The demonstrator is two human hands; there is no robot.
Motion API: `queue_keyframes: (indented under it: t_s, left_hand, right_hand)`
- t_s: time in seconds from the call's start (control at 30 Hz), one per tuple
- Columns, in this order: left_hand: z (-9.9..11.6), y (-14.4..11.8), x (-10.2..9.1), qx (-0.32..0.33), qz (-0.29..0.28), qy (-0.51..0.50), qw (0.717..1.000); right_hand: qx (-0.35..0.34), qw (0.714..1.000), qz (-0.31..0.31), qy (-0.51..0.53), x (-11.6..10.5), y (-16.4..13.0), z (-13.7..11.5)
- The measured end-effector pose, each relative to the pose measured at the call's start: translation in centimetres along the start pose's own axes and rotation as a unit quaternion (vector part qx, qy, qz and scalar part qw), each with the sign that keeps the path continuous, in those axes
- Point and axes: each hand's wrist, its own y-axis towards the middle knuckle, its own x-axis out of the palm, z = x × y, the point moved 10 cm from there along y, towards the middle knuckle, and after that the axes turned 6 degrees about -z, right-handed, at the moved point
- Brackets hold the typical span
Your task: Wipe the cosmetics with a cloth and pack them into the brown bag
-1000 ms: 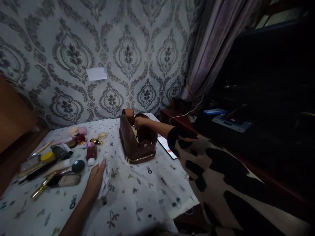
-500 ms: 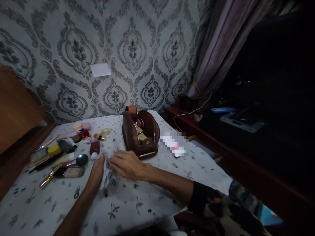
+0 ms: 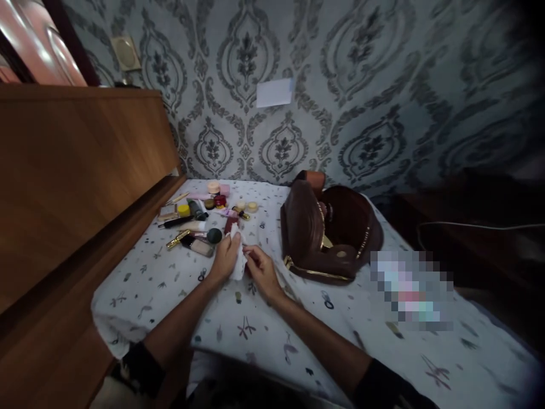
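A crumpled white tissue (image 3: 238, 269) is held in my left hand (image 3: 225, 255), thumb on top, over the front middle of the cloth-covered table. My right hand (image 3: 263, 271) is closed in a pinch at the tissue's right edge; what sits between its fingertips is too small to make out. Just beyond the tissue lies a dark red bottle (image 3: 232, 223), partly covered by it. To the left are a foundation bottle (image 3: 197, 245), a gold tube (image 3: 177, 240) and a round dark brush head (image 3: 214, 236). On the right, a brown handbag (image 3: 304, 238) stands unzipped.
Farther back lie several cosmetics, among them a yellow-capped item (image 3: 183, 211), a red jar (image 3: 220, 201) and a peach-lidded jar (image 3: 213, 187). A blurred-out item (image 3: 411, 292) lies right of the bag. A wooden panel (image 3: 85, 153) borders the table's left side.
The view has swung left and now shows more of the wooden panel. Both hands remain at the tissue; my right hand has drawn back a little, its fingers now pinched at the tissue's edge.
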Motion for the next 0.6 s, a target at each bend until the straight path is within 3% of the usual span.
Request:
queue_keyframes:
  t_s: [0.2, 0.3, 0.37, 0.43, 0.5, 0.53, 0.6]
  left_hand:
    - [2.4, -0.8, -0.2, 0.055, -0.014, 0.039, 0.998]
    - [3.3, -0.3, -2.0, 0.071, 0.012, 0.066, 0.995]
    - [3.3, 1.0, -5.0, 0.058, 0.053, 0.088, 0.993]
    - [3.4, 2.9, -9.3, 0.043, 0.099, 0.141, 0.984]
    - [3.2, 5.2, -14.1, 0.001, 0.134, 0.282, 0.95]
    - [2.6, 6.4, -16.5, -0.045, 0.139, 0.368, 0.918]
    - [1.3, 8.3, -20.9, -0.101, 0.147, 0.413, 0.893]
  right_hand:
    - [0.002, 1.0, -0.028, 0.001, 0.5, -0.9, 0.1]
    - [0.014, 0.999, -0.029, -0.01, 0.4, -1.0, 0.3]
    - [0.021, 0.999, -0.031, -0.013, 0.4, -1.1, 0.4]
    - [0.026, 0.999, -0.035, -0.016, 0.5, -1.1, 0.3]
    - [0.027, 0.999, -0.04, -0.024, 0.5, -1.2, 0.1]
    - [0.029, 0.998, -0.042, -0.029, 0.6, -1.2, 0.0]
    - [0.032, 0.998, -0.045, -0.038, 0.7, -1.2, -0.1]
